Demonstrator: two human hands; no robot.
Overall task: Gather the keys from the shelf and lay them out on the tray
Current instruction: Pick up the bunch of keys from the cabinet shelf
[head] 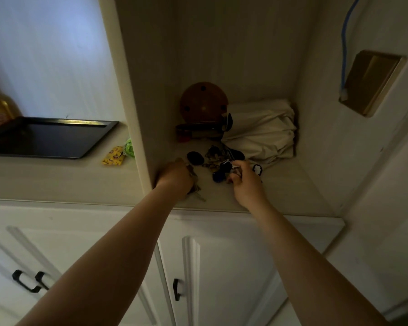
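A heap of keys (213, 158) with dark fobs lies on the cream shelf (280, 191) inside an open cupboard niche. My left hand (177, 178) is closed around a bunch of keys (196, 190) whose blades stick out below my fist. My right hand (244, 180) pinches a key ring with a blue fob (218, 178) at the heap's near edge. A black oval fob (195, 158) lies between my hands. The empty black tray (47, 140) sits on the counter to the left, beyond the niche's side wall.
Behind the keys stand a round wooden disc (203, 102), a dark strap-like item (198, 131) and a folded cream cloth (262, 130). A yellow packet (113, 156) lies right of the tray. A blue cable (345, 50) runs to a brass wall plate (372, 81). Cabinet doors sit below.
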